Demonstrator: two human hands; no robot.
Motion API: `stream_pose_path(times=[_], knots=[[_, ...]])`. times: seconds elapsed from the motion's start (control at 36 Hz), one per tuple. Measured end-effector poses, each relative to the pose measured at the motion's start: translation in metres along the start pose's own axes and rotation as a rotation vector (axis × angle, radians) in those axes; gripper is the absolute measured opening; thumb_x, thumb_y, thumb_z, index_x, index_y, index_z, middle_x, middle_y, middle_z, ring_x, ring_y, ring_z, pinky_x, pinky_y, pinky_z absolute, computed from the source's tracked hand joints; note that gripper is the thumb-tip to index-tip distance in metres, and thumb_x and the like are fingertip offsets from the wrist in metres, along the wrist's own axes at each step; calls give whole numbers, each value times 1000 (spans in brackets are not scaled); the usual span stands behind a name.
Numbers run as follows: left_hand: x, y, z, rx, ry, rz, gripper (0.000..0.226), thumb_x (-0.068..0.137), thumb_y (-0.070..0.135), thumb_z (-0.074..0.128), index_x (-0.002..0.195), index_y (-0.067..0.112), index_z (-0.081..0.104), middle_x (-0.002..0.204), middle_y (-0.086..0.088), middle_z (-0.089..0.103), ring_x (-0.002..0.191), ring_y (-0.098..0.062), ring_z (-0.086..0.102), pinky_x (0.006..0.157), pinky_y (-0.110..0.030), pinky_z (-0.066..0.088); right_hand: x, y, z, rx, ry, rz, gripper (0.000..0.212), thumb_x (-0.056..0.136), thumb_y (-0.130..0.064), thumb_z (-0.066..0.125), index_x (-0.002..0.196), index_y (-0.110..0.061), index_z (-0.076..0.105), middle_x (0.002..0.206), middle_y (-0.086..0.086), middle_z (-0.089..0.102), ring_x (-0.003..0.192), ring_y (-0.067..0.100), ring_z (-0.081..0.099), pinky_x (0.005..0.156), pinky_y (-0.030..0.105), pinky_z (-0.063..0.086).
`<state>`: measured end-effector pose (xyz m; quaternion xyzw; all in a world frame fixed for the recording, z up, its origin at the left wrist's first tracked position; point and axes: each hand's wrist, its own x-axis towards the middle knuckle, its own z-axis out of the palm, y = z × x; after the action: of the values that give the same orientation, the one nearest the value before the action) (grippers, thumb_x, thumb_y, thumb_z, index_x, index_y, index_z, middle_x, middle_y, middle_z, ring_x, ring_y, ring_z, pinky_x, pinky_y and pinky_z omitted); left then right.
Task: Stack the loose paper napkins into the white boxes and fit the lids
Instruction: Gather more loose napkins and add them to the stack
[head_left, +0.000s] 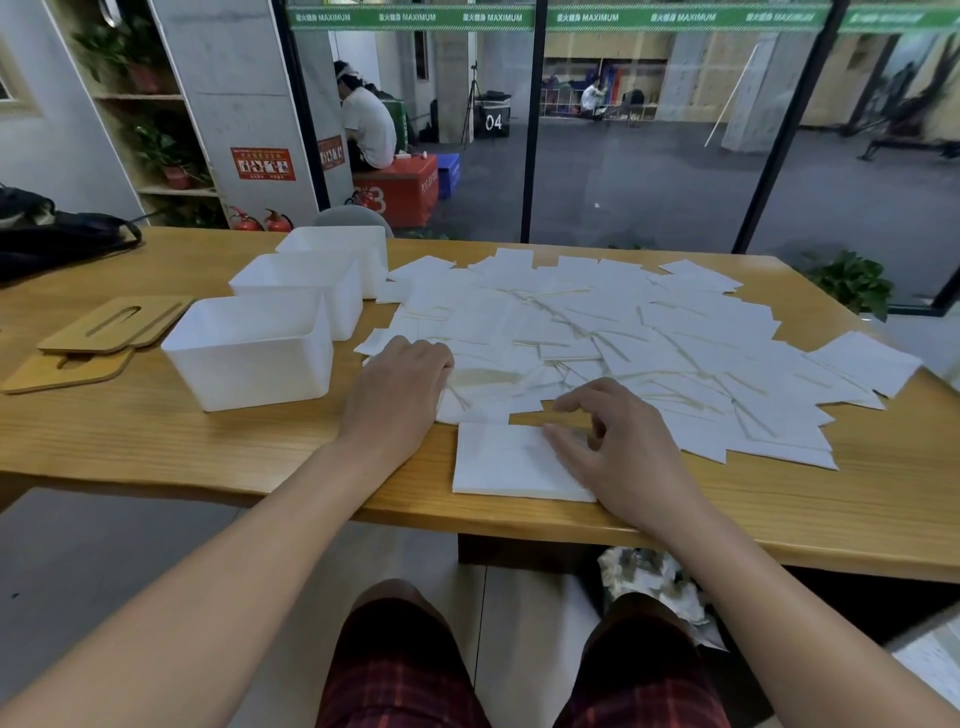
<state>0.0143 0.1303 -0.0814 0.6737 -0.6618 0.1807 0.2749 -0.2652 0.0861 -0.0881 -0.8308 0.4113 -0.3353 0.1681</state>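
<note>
From my seat at the feed, farthest out to the left of the left hand I see the wooden lids (98, 338) lying flat and overlapped on the table (156, 441), slots up. Closer in, still left of that hand, three white boxes (249, 351) stand in a diagonal row, touching one another, all open on top and (as far as I can see into them) with nothing inside.

The left hand (397, 387) lies palm down on the near left edge of the loose napkins (597, 332). Its fingers curl down into the paper, bunching a few sheets under the fingertips; that grip is closed on napkins, though how many I cannot tell.

Between the two hands, just toward me from the left one, sits a small squared stack of napkins (498, 460), near the table's front edge and just clear of the heap.

The right hand (618, 457) rests on the right side of that stack, thumb lying across its top, the other fingers loosely bent and spread above the table. Its grip is relaxed and holds nothing that I can make out.

Beyond and to the right of the right hand the loose napkins spread in a wide overlapping sheet almost to the table's far and right edges.
</note>
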Motion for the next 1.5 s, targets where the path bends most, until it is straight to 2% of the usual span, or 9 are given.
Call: stream_pose_path(times=[0.22,0.5,0.69,0.83,0.92,1.03,1.14,1.31,1.5], knots=[[-15,28,-17,-62,180,207,17,118,29,55,118,20,70,87,7,71,57,-18,61,47,-29,47,9,-16,-4,471,8,180,34,102,-67,62,120,-40,72,100,-13,81,70,15,72,62,28,56],[-35,36,-13,-235,118,296,18,115,23,57,120,12,70,110,-2,74,80,-25,73,63,-43,62,18,-22,-13,880,-21,501,61,102,-75,54,140,-26,56,110,4,81,84,36,81,65,42,57],[-41,37,-9,-392,60,193,14,106,15,69,118,18,76,144,8,66,104,-2,68,87,-28,61,12,-14,-20,754,-81,428,38,105,-15,72,140,-26,61,101,5,82,73,22,75,66,30,57],[-27,43,-22,-618,-35,-82,42,112,54,51,152,42,53,160,25,45,130,5,57,90,-11,54,11,-16,-22,775,-118,324,39,105,-10,71,137,-32,63,102,6,81,69,20,67,64,29,54],[-15,41,-24,-746,-151,-291,51,103,70,59,150,54,47,148,26,56,115,0,66,85,-18,54,11,-16,-24,775,-136,275,40,105,-10,71,137,-33,64,103,11,81,72,25,67,65,31,54],[-13,36,-18,-889,-254,-337,39,99,46,79,133,57,63,113,23,75,103,0,73,89,-26,57,8,-10,-24,788,-160,257,37,105,-12,71,137,-30,64,96,13,79,68,24,65,63,32,52],[-20,36,-14,-825,-297,-285,35,100,40,79,130,54,67,126,31,70,110,14,67,91,-12,53,4,-2,-22,637,-100,284,27,103,-29,76,129,-36,68,76,5,65,63,14,60,63,30,57],[-33,37,-9,-701,-259,-279,32,100,37,77,129,46,67,75,19,63,48,-5,49,65,-9,47,2,2,-17,367,-103,238,31,101,-26,74,128,-36,64,76,1,74,58,14,67,67,29,50],[-36,34,-11,-625,-306,-255,39,95,45,81,131,48,65,79,14,68,79,-7,69,71,-5,43,1,5,-16,228,-99,221,29,95,-27,82,121,-32,70,82,-1,73,60,7,64,67,24,50]])
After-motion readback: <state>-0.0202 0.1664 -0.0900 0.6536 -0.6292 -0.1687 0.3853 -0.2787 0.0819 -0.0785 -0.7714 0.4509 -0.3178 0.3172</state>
